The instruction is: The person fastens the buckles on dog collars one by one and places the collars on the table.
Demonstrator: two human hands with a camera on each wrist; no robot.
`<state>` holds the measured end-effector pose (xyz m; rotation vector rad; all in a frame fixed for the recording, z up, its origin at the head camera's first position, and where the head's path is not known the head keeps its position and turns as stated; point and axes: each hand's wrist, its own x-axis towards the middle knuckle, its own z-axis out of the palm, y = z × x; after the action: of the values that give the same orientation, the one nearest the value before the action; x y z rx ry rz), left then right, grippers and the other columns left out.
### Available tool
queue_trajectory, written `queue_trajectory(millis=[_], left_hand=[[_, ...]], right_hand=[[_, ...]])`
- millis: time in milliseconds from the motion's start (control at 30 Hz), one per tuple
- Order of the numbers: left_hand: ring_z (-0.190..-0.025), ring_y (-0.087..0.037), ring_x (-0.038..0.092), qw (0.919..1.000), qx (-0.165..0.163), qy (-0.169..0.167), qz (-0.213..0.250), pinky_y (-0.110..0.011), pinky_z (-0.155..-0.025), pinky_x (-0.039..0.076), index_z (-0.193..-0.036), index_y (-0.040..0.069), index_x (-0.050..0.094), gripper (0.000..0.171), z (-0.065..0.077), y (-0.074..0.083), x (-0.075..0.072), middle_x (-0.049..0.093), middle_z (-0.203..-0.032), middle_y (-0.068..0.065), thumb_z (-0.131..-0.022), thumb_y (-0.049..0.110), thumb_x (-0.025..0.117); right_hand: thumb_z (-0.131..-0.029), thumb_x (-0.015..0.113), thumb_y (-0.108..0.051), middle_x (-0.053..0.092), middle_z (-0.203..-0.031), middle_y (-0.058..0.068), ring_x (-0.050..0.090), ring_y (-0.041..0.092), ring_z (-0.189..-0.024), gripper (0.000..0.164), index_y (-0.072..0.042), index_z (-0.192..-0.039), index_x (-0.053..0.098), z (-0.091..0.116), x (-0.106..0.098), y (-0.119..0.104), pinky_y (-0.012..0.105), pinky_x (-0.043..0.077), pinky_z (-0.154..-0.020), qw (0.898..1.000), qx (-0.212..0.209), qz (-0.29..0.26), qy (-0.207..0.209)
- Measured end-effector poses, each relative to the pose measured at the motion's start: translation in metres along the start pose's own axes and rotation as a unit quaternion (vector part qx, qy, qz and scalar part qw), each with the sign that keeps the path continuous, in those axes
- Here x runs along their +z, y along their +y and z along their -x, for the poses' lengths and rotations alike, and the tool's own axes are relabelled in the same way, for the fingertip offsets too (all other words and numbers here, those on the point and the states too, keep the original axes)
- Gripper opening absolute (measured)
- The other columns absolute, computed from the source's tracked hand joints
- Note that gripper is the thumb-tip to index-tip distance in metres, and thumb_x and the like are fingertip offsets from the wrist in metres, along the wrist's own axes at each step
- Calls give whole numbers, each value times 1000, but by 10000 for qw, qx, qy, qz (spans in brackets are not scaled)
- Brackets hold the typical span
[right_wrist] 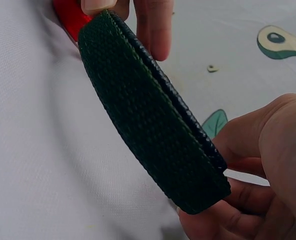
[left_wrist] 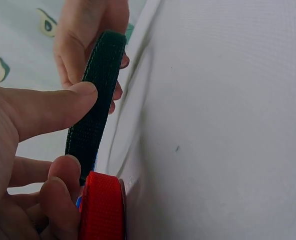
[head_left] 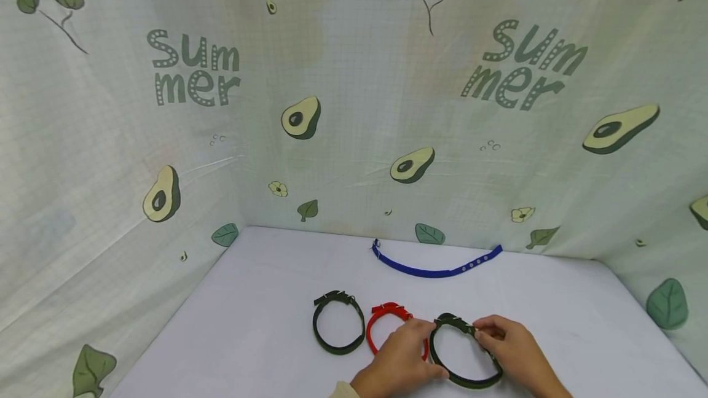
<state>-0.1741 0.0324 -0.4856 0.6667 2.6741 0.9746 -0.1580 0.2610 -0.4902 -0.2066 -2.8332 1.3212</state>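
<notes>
White tabletop point(head_left: 249, 330) beneath, the held green collar point(right_wrist: 142, 120) runs diagonally, buckle side point(head_left: 455, 322) farthest.

A white surface, the table point(head_left: 243, 312), is spread on all sides of the grip. Well beyond the grip, an opened blue strap point(head_left: 429, 273) is laid out, bowed toward it, its eyelets at the right end. Just left of the grip, a red collar point(head_left: 391, 307) is set down as a loop, partly hidden by the left hand point(head_left: 402, 358). Farther left, a buckled dark green collar point(head_left: 339, 350) is laid. Whether the gripped green collar point(head_left: 453, 320) is borne by the table cannot be told.
</notes>
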Motion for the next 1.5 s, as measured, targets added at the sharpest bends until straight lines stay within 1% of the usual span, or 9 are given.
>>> queue_trajectory(millis=[133, 300, 400, 667, 833, 1000, 1333, 1400, 1500], left_hand=[[-110, -4, 57, 9999, 80, 21, -65, -31, -93, 51, -128, 19, 67, 64, -1, 0, 1, 61, -121, 15, -72, 40, 91], [-105, -2, 57, 9999, 131, 47, -93, -27, -90, 52, -124, 20, 71, 56, -1, 0, 2, 61, -117, 14, -74, 38, 90], [-103, -2, 57, 9998, 144, 98, -109, -27, -89, 52, -119, 22, 73, 49, 0, -1, 2, 62, -116, 14, -75, 36, 89], [-104, -2, 57, 9994, 248, 148, -162, -27, -90, 51, -113, 24, 74, 38, -1, -4, 4, 61, -114, 15, -78, 32, 87], [-102, -1, 56, 9994, 315, 124, -122, -27, -90, 51, -113, 23, 74, 36, 0, -6, 3, 60, -111, 15, -79, 31, 86], [-103, 0, 56, 9989, 427, 197, 15, -26, -91, 50, -113, 23, 74, 35, -1, -8, 4, 60, -110, 17, -81, 31, 85], [-102, 0, 55, 9959, 502, 363, 663, -28, -90, 50, -111, 23, 75, 26, 0, -14, 1, 61, -108, 19, -87, 30, 80], [-98, 0, 55, 9940, 529, 447, 845, -27, -88, 50, -109, 21, 75, 23, 0, -14, 0, 61, -105, 19, -88, 29, 78], [-83, -1, 54, 9887, 547, 581, 1267, -24, -76, 49, -106, 18, 76, 18, -1, -14, -4, 61, -97, 17, -90, 26, 76]], right_hand=[[-90, 69, -6, 68, -88, 1, 61, 15, -78, 18, -2, -107, 71, 0, 0, 0, 27, 51, -61, 10000, 46, -29, -27], [-91, 66, -2, 67, -89, 3, 58, 18, -68, 19, 0, -110, 69, 2, 3, 0, 29, 51, -55, 9994, 213, -271, -66], [-92, 65, -2, 68, -91, 3, 58, 19, -67, 19, -1, -110, 69, 1, 4, -1, 30, 51, -55, 9989, 337, -322, -78], [-93, 64, -7, 68, -92, 4, 62, 19, -67, 22, 0, -113, 68, 1, 3, 0, 30, 52, -57, 9987, 380, -341, 36], [-96, 65, -13, 70, -98, 5, 65, 17, -81, 20, -1, -111, 70, 1, 2, 1, 29, 54, -66, 9996, 209, -115, 175], [-97, 65, -19, 72, -103, 6, 66, 21, -96, 21, -3, -110, 71, -1, 0, 2, 37, 55, -79, 9996, 26, 174, 220], [-97, 67, -25, 72, -100, 1, 65, 18, -95, 21, -7, -107, 73, -1, 0, 4, 31, 52, -77, 9986, -178, 293, 404], [-97, 68, -25, 73, -99, 0, 65, 16, -94, 21, -8, -106, 74, -1, -1, 4, 30, 52, -77, 9984, -214, 308, 428], [-97, 67, -22, 72, -96, 1, 65, 14, -86, 20, -6, -107, 73, -3, -3, 3, 28, 53, -71, 9991, -163, 118, 381]])
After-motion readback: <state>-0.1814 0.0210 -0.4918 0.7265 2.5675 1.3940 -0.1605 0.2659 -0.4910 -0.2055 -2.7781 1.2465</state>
